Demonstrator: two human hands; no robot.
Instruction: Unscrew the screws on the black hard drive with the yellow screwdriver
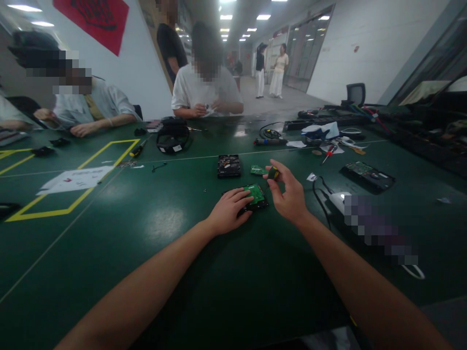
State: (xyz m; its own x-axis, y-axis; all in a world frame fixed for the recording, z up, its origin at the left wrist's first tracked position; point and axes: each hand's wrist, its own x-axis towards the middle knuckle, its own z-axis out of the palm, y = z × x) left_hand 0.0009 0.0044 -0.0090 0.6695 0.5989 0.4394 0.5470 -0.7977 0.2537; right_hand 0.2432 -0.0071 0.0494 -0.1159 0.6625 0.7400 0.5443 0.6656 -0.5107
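My left hand [230, 210] lies with its fingers stretched flat across a hard drive [260, 204], its thumb near the closest edge. The drive's green circuit board faces up, and its left part is hidden under the hand. My right hand [290, 193] pinches a screwdriver [273, 172] by its yellow-and-black handle, just above the drive's right side. Its tip is too dark to make out. Just beyond, a loose green circuit board [258, 169] rests on the table. Another hard drive [228, 166] lies farther off, to its left.
The green table [175, 272] carries a further drive [368, 176] and a red-handled screwdriver [330, 152] at right. A partly blurred, elongated object with a cable [321, 199] lies beside my right forearm. At left are paper [75, 179] and another screwdriver [138, 148]. People sit opposite.
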